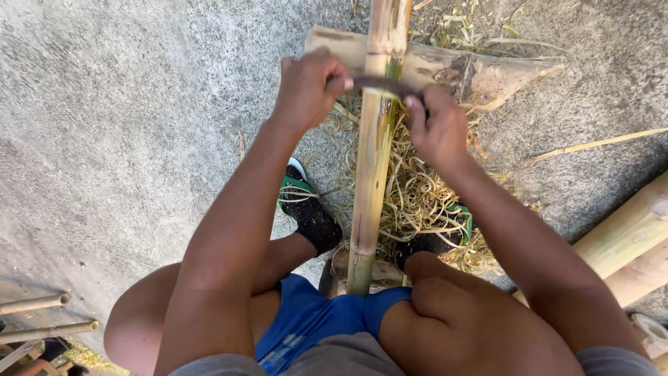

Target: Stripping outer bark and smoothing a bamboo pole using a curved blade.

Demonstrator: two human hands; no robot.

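- My left hand [306,87] and right hand [437,129] each close their grip on an end of the dark blade [386,86].
- The blade lies across the upright bamboo pole [372,160], above shavings [424,202] on the concrete floor [125,125].

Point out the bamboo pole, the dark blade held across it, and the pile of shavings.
bamboo pole [369,188], head view, on its bare shaft below the hands.
dark blade [381,84], head view, on its middle across the pole.
pile of shavings [421,198], head view, on the curled strips right of the pole.
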